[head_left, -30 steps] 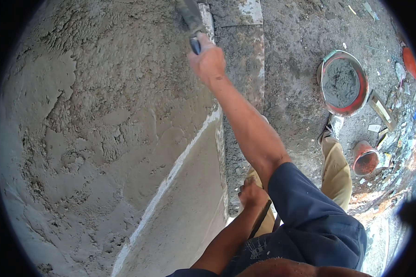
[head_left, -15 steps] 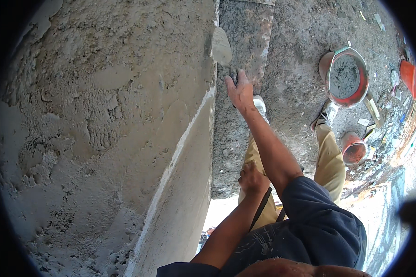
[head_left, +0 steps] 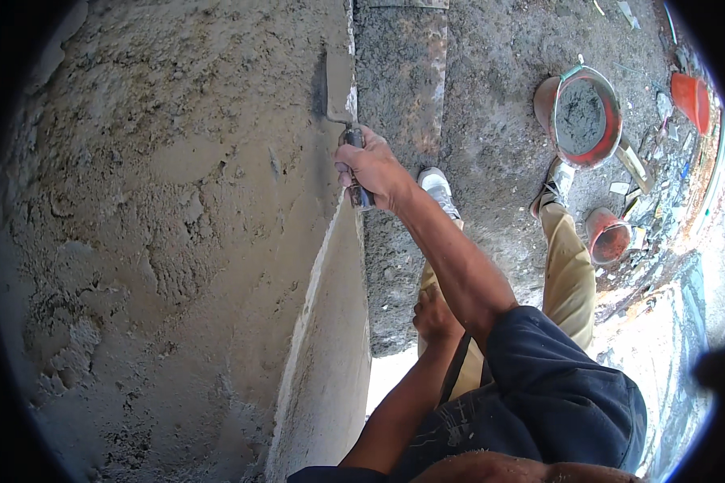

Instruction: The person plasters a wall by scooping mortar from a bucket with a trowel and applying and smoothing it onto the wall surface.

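Note:
My right hand point(head_left: 372, 167) is wrapped round the dark handle of a trowel point(head_left: 341, 87). The trowel's blade lies against the rough, mortar-coated wall point(head_left: 193, 201), close to its vertical corner edge. Below the hand, a pale ridge point(head_left: 310, 286) slants down along the wall's corner. My left hand point(head_left: 437, 315) is closed and low, in front of my left thigh. Its fingers are partly hidden, so whatever they may hold does not show.
A reddish bucket point(head_left: 580, 117) of wet grey mortar stands on the ground by my right foot. A smaller reddish bucket point(head_left: 608, 236) and an orange container point(head_left: 691, 103) sit among scattered debris. A flat board-like strip point(head_left: 403, 80) runs along the wall's base.
My right hand has swung left with the trowel, from beside the corner onto the wall face, and the blade has turned against it. My left hand stays by the thigh.

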Available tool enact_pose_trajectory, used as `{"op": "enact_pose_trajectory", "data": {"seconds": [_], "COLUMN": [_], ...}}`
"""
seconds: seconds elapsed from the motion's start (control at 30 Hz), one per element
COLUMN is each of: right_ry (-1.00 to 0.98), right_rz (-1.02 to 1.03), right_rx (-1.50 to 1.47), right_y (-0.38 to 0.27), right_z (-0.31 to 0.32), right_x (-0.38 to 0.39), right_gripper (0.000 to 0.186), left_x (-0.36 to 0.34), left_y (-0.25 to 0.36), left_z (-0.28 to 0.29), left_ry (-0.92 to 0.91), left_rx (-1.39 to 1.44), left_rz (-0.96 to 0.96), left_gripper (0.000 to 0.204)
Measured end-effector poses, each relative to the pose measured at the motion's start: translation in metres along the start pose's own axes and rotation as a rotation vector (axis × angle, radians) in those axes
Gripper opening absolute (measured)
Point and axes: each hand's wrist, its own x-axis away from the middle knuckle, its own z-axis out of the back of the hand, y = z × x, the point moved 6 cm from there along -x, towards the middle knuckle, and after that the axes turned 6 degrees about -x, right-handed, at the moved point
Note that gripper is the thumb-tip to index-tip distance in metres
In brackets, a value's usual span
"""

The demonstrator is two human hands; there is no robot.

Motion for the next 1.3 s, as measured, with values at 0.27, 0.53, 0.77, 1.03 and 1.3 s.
{"op": "enact_pose_trajectory", "data": {"seconds": [0.27, 0.53, 0.77, 1.03, 1.3], "right_ry": [-0.023, 0.270, 0.103, -0.072, -0.090], "right_rz": [0.502, 0.653, 0.013, 0.207, -0.286], "right_rx": [0.488, 0.807, 0.306, 0.338, -0.234], "right_y": [0.028, -0.120, -0.047, -0.017, -0.001], "right_z": [-0.012, 0.024, 0.051, 0.045, 0.071], "right_x": [0.065, -0.102, -0.110, -0.027, -0.136], "right_gripper": [0.036, 0.030, 0.012, 0.038, 0.014], "left_x": [0.000, 0.008, 0.000, -0.001, -0.003], "left_y": [-0.004, 0.008, 0.006, 0.017, 0.011], "left_z": [-0.012, 0.015, 0.033, 0.048, 0.041], "left_ry": [-0.003, 0.146, 0.060, 0.045, 0.153], "left_rx": [0.092, -0.038, -0.024, -0.061, -0.053], "left_rz": [0.005, 0.010, 0.032, 0.045, -0.002], "left_gripper": [0.063, 0.067, 0.061, 0.067, 0.065]}}
